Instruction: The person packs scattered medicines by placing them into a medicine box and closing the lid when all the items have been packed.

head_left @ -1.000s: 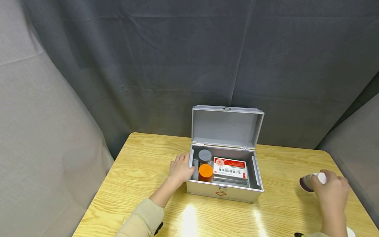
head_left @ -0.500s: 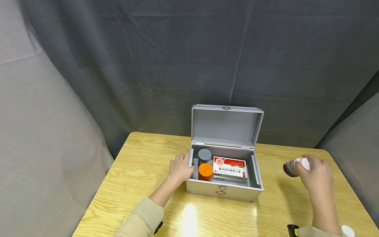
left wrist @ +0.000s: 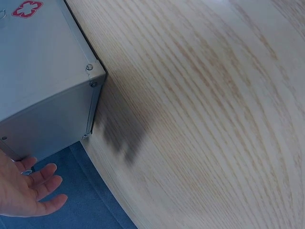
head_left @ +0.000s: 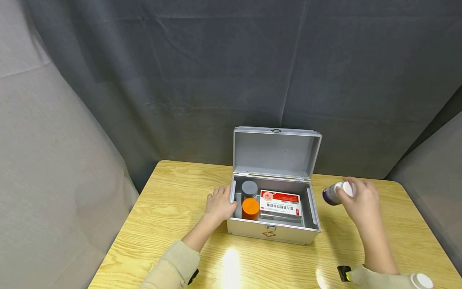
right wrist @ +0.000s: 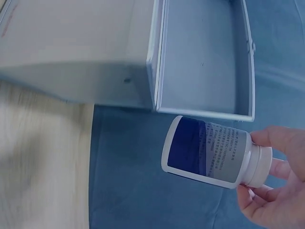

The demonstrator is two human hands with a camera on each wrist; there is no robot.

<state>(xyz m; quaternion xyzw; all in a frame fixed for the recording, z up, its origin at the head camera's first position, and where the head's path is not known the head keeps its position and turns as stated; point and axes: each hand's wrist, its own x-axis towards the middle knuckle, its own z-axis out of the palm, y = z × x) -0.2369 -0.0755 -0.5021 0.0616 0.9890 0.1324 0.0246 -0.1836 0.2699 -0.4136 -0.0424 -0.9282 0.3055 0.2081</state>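
A silver first-aid case stands on the table with its lid raised. Inside it, on the left, are a grey-capped bottle and an orange-capped bottle. Beside them lies a red and white medicine box. My left hand rests on the case's left rim, its fingers fairly straight in the left wrist view. Off the case's right side, my right hand pinches a white pill bottle by its cap. The bottle is tilted, its blue and grey label showing, and held above the table.
The wooden table runs out on both sides of the case. Another white-capped bottle shows beside the right sleeve at the lower right. Dark grey cloth hangs behind the table, with lighter cloth at the sides.
My right hand has carried the pill bottle leftward and slightly away from me, closer to the case. The left hand stays on the rim.
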